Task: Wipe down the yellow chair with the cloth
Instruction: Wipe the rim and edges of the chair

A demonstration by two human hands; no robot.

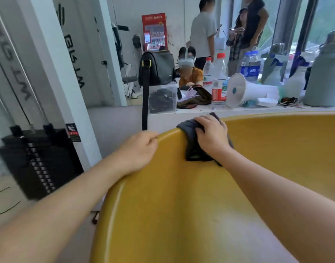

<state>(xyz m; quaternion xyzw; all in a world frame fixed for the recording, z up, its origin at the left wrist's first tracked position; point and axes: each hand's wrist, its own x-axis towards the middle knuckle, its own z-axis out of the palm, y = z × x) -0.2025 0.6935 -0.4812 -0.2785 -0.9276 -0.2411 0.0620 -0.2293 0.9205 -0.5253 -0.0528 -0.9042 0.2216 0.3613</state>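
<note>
The yellow chair (182, 196) fills the lower right of the head view, its curved shell seen from inside. A dark grey cloth (191, 143) is draped over the top rim of the backrest. My right hand (210, 135) lies on top of the cloth, fingers curled over it and the rim. My left hand (138, 149) grips the chair's left rim, fingers curled round the edge, a short way left of the cloth.
Right behind the chair a white counter (201, 112) carries a black bag (157, 67), a clear box (163, 97), plastic bottles (219, 78), a white megaphone (244, 90) and a large grey jug (324, 76). A black weight stack (39, 160) stands on the left. Several people are in the background.
</note>
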